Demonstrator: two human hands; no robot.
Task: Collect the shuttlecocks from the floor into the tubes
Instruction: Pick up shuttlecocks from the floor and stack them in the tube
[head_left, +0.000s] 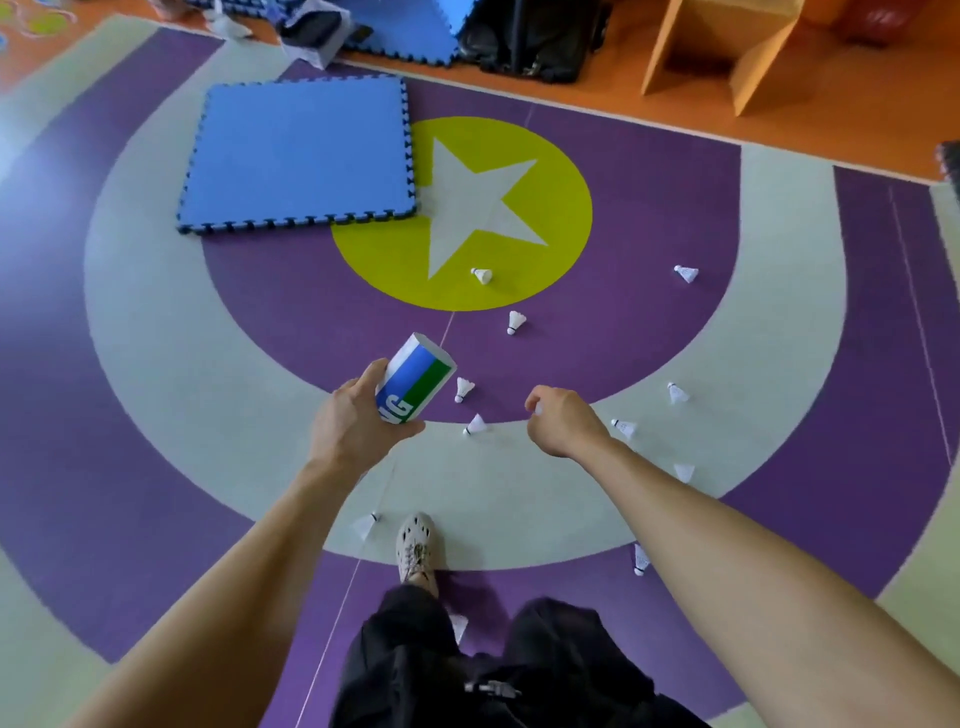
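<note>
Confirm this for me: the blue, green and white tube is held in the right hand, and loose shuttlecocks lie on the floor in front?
Wrong on the hand. The head view shows the left hand gripping the blue, green and white tube, not the right hand. Loose shuttlecocks do lie on the floor in front.

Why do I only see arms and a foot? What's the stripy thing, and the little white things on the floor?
The camera sits on the person's head, looking down, so only their arms, dark trousers and one shoe show. The left hand holds a blue, green and white tube. The white things are shuttlecocks, scattered on the purple and grey floor. The right hand has curled fingers; whether it holds one is unclear. A blue foam mat lies farther off.
</note>
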